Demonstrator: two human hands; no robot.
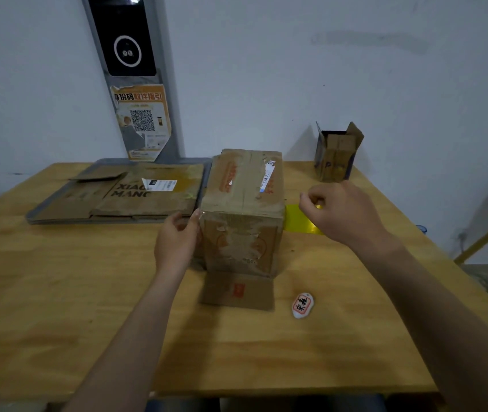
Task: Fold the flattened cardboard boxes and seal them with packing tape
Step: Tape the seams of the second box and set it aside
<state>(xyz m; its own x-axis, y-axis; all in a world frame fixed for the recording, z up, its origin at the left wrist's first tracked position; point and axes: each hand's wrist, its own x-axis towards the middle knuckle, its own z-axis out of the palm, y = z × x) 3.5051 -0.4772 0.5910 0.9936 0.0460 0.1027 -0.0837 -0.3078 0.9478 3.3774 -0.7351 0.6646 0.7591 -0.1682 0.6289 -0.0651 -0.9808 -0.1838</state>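
The box [242, 209], long axis running away from the person, is steadied by the flat left hand [177, 239], while yellow tape [299, 221] is pinched in the right hand [337, 212].

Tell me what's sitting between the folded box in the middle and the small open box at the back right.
In the head view, only bare wooden table lies between the folded box and the small open box. The yellow tape stretches nearer, off that line.

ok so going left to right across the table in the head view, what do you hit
flattened cardboard on the grey tray → left hand → folded box → right hand, pulling yellow tape
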